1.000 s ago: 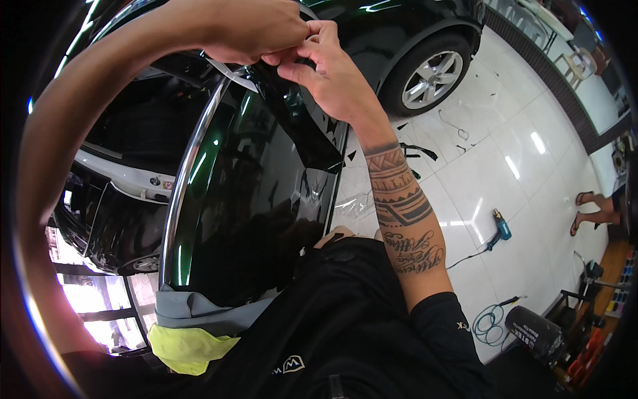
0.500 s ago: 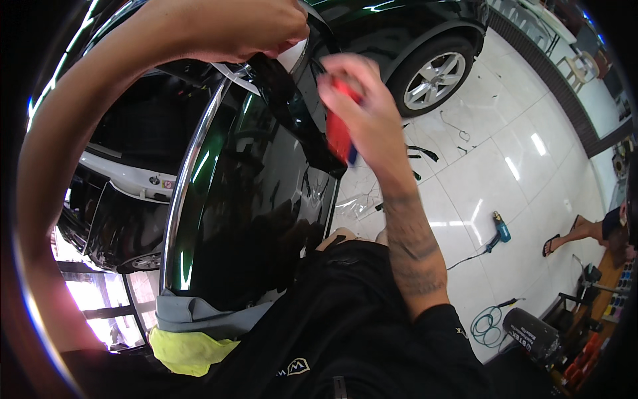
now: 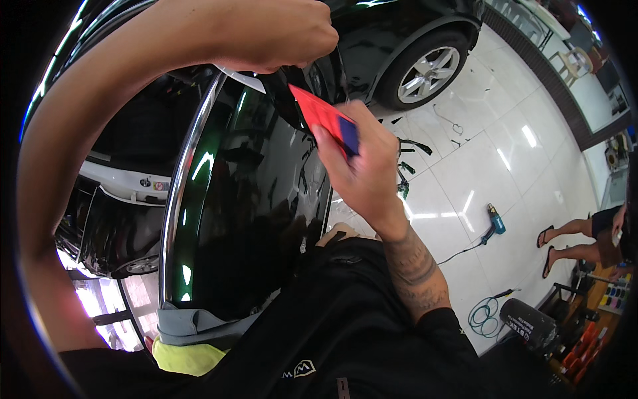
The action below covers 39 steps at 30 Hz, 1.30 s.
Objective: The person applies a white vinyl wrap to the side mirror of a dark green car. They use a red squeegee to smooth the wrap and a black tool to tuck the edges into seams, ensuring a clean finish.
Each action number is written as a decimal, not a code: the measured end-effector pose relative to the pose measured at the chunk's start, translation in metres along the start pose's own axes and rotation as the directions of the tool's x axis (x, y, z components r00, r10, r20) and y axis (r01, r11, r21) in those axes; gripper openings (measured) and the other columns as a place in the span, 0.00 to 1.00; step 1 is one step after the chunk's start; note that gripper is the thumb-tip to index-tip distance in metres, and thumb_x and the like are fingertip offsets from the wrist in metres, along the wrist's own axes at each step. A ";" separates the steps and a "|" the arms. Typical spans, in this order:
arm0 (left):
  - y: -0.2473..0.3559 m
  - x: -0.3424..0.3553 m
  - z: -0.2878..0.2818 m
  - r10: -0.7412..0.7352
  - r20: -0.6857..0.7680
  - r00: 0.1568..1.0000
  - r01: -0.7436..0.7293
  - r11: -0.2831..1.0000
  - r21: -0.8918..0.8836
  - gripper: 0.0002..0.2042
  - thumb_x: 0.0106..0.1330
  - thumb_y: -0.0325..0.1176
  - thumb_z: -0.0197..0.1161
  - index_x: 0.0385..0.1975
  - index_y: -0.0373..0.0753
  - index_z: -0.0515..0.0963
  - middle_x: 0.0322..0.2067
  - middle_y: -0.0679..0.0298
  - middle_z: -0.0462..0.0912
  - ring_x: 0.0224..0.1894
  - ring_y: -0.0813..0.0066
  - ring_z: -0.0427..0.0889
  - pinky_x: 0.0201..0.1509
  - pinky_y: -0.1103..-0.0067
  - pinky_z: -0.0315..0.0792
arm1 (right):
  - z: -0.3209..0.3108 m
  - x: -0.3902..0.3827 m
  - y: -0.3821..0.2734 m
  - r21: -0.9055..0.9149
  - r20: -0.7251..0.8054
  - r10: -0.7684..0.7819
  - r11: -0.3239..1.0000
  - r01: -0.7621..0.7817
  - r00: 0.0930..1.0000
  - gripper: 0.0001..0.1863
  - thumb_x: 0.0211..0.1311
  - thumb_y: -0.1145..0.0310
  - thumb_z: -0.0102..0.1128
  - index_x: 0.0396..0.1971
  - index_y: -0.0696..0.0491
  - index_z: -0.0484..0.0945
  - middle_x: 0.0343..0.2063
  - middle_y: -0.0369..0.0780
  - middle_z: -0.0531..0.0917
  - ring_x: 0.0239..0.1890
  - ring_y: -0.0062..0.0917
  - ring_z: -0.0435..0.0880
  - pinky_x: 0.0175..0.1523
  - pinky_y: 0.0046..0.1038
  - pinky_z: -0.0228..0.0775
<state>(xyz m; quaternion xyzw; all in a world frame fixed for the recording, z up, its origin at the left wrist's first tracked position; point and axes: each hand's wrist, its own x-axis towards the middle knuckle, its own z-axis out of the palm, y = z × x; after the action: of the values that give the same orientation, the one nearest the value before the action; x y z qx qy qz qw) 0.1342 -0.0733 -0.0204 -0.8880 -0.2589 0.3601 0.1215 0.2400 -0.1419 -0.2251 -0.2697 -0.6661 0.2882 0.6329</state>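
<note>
At 12 o'clock, close to centre, the right hand grasps a flat red-and-navy card between thumb and fingers. Above it, at the top, the left hand curls downward with its fingertips hidden; whether it grips the dark strip just below cannot be told.

A glossy dark car door fills 9 o'clock. Chrome trim bounds its outer edge, curving from 11 to 8 o'clock. A grey cloth and a yellow cloth overlap at 7 o'clock.

Beyond the door's right edge, pale tiled floor opens widely toward 3 o'clock. On it are black scraps at 2 o'clock, a corded teal heat gun at 3, and coiled green hose at 4. A wheel stands at 1 o'clock; another person's legs are beyond the heat gun.

Pale lettering marks the black cylinder at 4 o'clock; the black shirt bears a shield-shaped badge.
</note>
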 end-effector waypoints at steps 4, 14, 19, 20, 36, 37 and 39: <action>-0.010 -0.023 -0.024 -0.074 -0.038 0.996 0.065 0.977 -0.203 0.06 0.62 0.25 0.58 0.31 0.29 0.78 0.33 0.51 0.82 0.39 0.57 0.83 0.47 0.67 0.77 | 0.022 0.013 0.016 -0.133 -0.176 -0.147 0.983 0.124 0.973 0.05 0.60 0.78 0.62 0.36 0.60 0.77 0.24 0.41 0.78 0.20 0.25 0.75 0.27 0.23 0.66; -0.053 -0.074 -0.009 -0.464 -0.284 0.839 0.412 0.883 -0.226 0.13 0.67 0.37 0.61 0.43 0.35 0.82 0.39 0.58 0.86 0.44 0.64 0.84 0.50 0.70 0.75 | 0.025 0.019 0.023 -0.140 -0.152 -0.079 0.988 0.058 0.985 0.08 0.57 0.80 0.64 0.37 0.59 0.78 0.26 0.43 0.77 0.23 0.36 0.78 0.27 0.30 0.70; -0.082 -0.097 0.034 -0.495 -0.292 0.818 0.334 0.823 -0.460 0.11 0.66 0.34 0.63 0.43 0.36 0.82 0.40 0.58 0.85 0.44 0.64 0.84 0.49 0.71 0.76 | 0.023 0.030 0.010 -0.145 -0.056 -0.156 0.978 0.147 0.986 0.14 0.49 0.81 0.66 0.38 0.59 0.77 0.26 0.42 0.75 0.23 0.37 0.77 0.27 0.32 0.69; -0.081 -0.099 0.036 -0.498 -0.284 0.819 0.332 0.816 -0.473 0.11 0.65 0.34 0.63 0.43 0.36 0.82 0.40 0.58 0.85 0.44 0.64 0.84 0.48 0.71 0.76 | 0.021 0.034 0.005 -0.149 -0.031 -0.171 0.975 0.165 0.985 0.15 0.48 0.81 0.66 0.38 0.59 0.77 0.26 0.42 0.74 0.23 0.37 0.77 0.27 0.33 0.69; -0.107 -0.109 0.065 -0.560 -0.294 0.774 0.297 0.733 -0.612 0.12 0.65 0.36 0.64 0.44 0.39 0.82 0.48 0.61 0.81 0.54 0.64 0.80 0.61 0.67 0.74 | 0.027 0.017 0.028 -0.135 -0.047 -0.219 0.968 0.211 0.975 0.10 0.57 0.82 0.63 0.38 0.60 0.77 0.26 0.44 0.77 0.20 0.35 0.76 0.24 0.30 0.67; -0.107 -0.109 0.065 -0.534 -0.276 0.800 0.286 0.742 -0.606 0.13 0.66 0.38 0.62 0.46 0.40 0.82 0.49 0.61 0.81 0.54 0.64 0.80 0.61 0.66 0.74 | 0.028 0.015 0.030 -0.147 -0.047 -0.221 0.966 0.212 0.974 0.10 0.56 0.82 0.63 0.39 0.60 0.77 0.26 0.44 0.77 0.20 0.35 0.76 0.23 0.30 0.67; -0.101 -0.112 0.070 -0.567 -0.289 0.772 0.308 0.731 -0.609 0.13 0.66 0.37 0.62 0.47 0.40 0.83 0.49 0.61 0.81 0.55 0.64 0.80 0.62 0.67 0.74 | 0.030 0.014 0.030 -0.173 -0.042 -0.232 0.960 0.221 0.972 0.11 0.56 0.82 0.63 0.39 0.61 0.77 0.26 0.44 0.77 0.20 0.35 0.77 0.23 0.29 0.67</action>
<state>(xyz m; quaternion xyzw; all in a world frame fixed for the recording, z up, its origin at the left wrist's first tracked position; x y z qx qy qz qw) -0.0207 -0.0479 0.0352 -0.8543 -0.5194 0.0150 0.0133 0.2091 -0.1124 -0.2382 -0.2527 -0.6944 0.1484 0.6573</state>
